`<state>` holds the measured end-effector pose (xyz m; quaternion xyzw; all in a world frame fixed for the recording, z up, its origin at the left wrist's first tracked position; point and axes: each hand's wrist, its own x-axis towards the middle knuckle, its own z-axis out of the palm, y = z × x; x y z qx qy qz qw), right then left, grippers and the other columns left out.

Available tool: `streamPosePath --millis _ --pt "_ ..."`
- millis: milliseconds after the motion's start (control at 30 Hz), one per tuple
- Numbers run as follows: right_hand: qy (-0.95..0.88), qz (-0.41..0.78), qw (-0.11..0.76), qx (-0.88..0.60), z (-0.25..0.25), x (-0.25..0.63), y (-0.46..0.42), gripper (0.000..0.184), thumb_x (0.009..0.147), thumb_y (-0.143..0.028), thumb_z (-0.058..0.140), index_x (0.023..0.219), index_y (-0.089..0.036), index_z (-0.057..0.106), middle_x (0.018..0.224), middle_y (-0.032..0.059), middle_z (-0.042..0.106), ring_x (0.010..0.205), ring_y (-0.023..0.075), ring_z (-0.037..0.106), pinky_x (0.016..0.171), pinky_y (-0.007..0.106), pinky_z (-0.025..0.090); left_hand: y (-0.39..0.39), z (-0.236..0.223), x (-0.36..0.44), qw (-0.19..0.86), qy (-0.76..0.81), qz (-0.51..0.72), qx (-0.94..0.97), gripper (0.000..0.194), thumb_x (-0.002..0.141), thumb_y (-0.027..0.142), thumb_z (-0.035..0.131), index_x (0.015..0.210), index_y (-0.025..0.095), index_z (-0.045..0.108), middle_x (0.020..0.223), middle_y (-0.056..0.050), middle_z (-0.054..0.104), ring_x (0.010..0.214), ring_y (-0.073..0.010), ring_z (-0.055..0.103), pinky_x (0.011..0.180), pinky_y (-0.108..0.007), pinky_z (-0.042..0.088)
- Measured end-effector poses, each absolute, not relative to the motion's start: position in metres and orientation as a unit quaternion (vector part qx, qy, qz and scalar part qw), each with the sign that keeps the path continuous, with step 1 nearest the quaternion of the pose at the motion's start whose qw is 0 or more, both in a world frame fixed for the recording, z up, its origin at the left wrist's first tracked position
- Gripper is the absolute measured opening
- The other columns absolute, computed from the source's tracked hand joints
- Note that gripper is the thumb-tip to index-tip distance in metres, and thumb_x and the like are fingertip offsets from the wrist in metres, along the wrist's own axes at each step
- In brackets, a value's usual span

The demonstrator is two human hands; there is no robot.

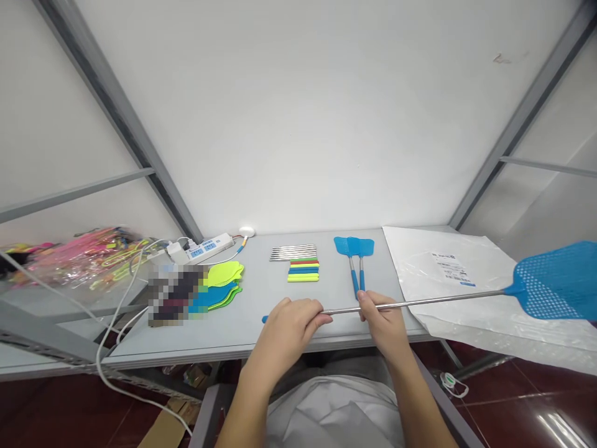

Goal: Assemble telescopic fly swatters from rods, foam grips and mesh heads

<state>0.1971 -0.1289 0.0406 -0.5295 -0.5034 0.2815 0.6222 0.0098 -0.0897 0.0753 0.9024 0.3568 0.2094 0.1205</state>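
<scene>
A blue fly swatter [448, 300] with a long extended metal rod lies level across both hands, its perforated head far out to the right. My left hand [291, 330] is closed around its handle, whose blue end pokes out on the left. Farther along, my right hand [383, 323] pinches the rod. Just beyond that hand, two shorter blue fly swatters [354, 246] rest on the table, heads overlapping. Coloured handle tubes [303, 270] lie in a row near the middle, with several metal rods [293, 252] behind them.
On the left lie yellow, blue and green swatter heads [224, 280] beside a blurred patch. A power strip [209, 247] with cables stands behind them. Bagged colourful items [79, 255] fill the far left. A white plastic bag [420, 267] covers the table's right side.
</scene>
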Motion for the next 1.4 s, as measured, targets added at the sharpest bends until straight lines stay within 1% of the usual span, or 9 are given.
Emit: streamPosePath --millis 233,367,500,600,767,867,1033,1267,1400 --pt "-0.410 0.229 0.718 -0.514 0.041 0.243 -0.132 0.045 0.089 -0.039 0.058 0.051 -0.020 0.045 0.051 -0.0034 0.039 0.053 0.0122 0.037 0.054 0.029 0.030 -0.064 0.080 -0.043 0.117 0.403 0.212 0.883 0.032 0.096 0.047 0.046 0.080 0.025 0.062 0.079 0.003 0.069 0.075 -0.0174 0.059 0.075 -0.032 0.032" --pt "-0.343 0.206 0.794 -0.457 0.049 0.265 -0.133 0.049 0.084 -0.034 0.066 0.048 -0.022 0.036 0.049 -0.0063 0.027 0.049 0.0111 0.032 0.050 0.029 0.030 -0.051 0.075 -0.071 0.030 0.440 0.290 0.849 0.020 0.090 0.045 0.057 0.080 0.029 0.066 0.080 0.002 0.069 0.086 -0.0222 0.059 0.098 -0.045 0.023" --pt "-0.278 0.282 0.816 -0.421 0.052 0.251 -0.128 0.049 0.086 -0.036 0.063 0.051 -0.023 0.031 0.051 -0.0080 0.022 0.047 0.0094 0.025 0.047 0.028 0.030 -0.052 0.072 -0.064 -0.082 0.453 0.493 0.738 0.010 0.084 0.037 0.066 0.091 0.030 0.066 0.109 -0.005 0.063 0.115 -0.0305 0.049 0.109 -0.055 0.013" --pt "-0.220 0.325 0.824 -0.408 0.048 0.228 -0.121 0.049 0.089 -0.039 0.058 0.054 -0.023 0.027 0.051 -0.0088 0.020 0.046 0.0092 0.023 0.047 0.027 0.032 -0.061 0.065 -0.032 -0.110 0.430 0.763 0.470 0.034 0.083 0.036 0.066 0.111 0.028 0.049 0.130 -0.010 0.046 0.127 -0.0282 0.041 0.107 -0.050 0.027" --pt "-0.218 0.360 0.808 -0.412 0.035 0.193 -0.113 0.048 0.089 -0.045 0.055 0.056 -0.024 0.029 0.052 -0.0087 0.021 0.046 0.0094 0.027 0.046 0.026 0.034 -0.083 0.043 0.034 0.337 0.329 0.804 0.365 0.024 0.098 0.048 0.036 0.115 0.031 0.040 0.126 -0.007 0.047 0.108 -0.0186 0.055 0.094 -0.041 0.046" --pt "-0.236 0.381 0.791 -0.417 0.032 0.184 -0.113 0.048 0.086 -0.045 0.061 0.055 -0.023 0.030 0.052 -0.0089 0.022 0.046 0.0088 0.026 0.046 0.026 0.034 -0.095 0.037 0.053 0.475 0.255 0.738 0.406 0.041 0.100 0.052 0.021 0.111 0.025 0.050 0.110 -0.008 0.058 0.097 -0.0198 0.060 0.090 -0.040 0.047" --pt "-0.261 0.415 0.766 -0.416 0.029 0.174 -0.113 0.047 0.084 -0.046 0.062 0.057 -0.023 0.033 0.053 -0.0094 0.022 0.046 0.0082 0.023 0.045 0.025 0.034 -0.102 0.039 0.054 0.503 0.269 0.725 0.387 0.040 0.101 0.047 0.032 0.086 0.020 0.057 0.082 -0.003 0.063 0.082 -0.0167 0.061 0.083 -0.033 0.047" --pt "-0.304 0.465 0.718 -0.420 0.015 0.140 -0.116 0.047 0.086 -0.054 0.056 0.056 -0.023 0.037 0.049 -0.0083 0.024 0.046 0.0098 0.028 0.045 0.025 0.033 -0.112 0.029 0.071 0.576 0.289 0.645 0.411 0.044 0.097 0.054 0.035 0.079 0.018 0.054 0.093 -0.011 0.067 0.084 -0.0215 0.065 0.058 -0.028 0.048" --pt "-0.325 0.464 0.704 -0.429 0.013 0.133 -0.117 0.050 0.085 -0.053 0.059 0.053 -0.022 0.037 0.049 -0.0074 0.025 0.048 0.0102 0.030 0.047 0.026 0.032 -0.112 0.029 0.069 0.532 0.287 0.718 0.346 0.039 0.098 0.050 0.036 0.075 0.021 0.047 0.081 -0.004 0.064 0.076 -0.0179 0.064 0.068 -0.031 0.050"
